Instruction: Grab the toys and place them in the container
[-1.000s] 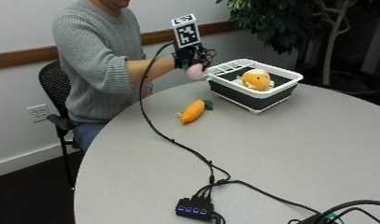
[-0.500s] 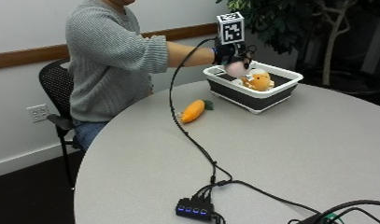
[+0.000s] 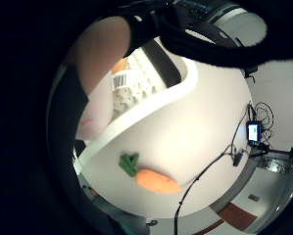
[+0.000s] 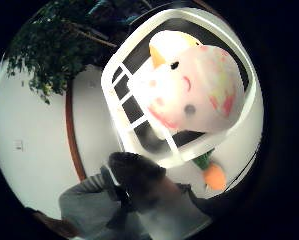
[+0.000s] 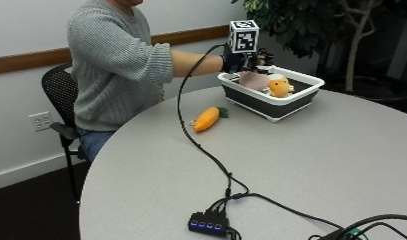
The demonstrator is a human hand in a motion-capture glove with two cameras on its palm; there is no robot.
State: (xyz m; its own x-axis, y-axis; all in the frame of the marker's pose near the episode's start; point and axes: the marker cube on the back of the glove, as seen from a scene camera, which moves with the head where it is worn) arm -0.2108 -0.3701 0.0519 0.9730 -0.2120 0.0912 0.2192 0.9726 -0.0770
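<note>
The gloved right hand (image 5: 246,62) hangs over the near end of the white container (image 5: 303,97), fingers curled around a pale pink plush toy (image 5: 256,81) that sits down inside the rim. Beside it in the container lies an orange-yellow plush (image 5: 279,86). Out on the grey table (image 5: 309,165), near the container but apart from it, the carrot toy (image 5: 207,118) lies alone, green leaves toward the container.
</note>
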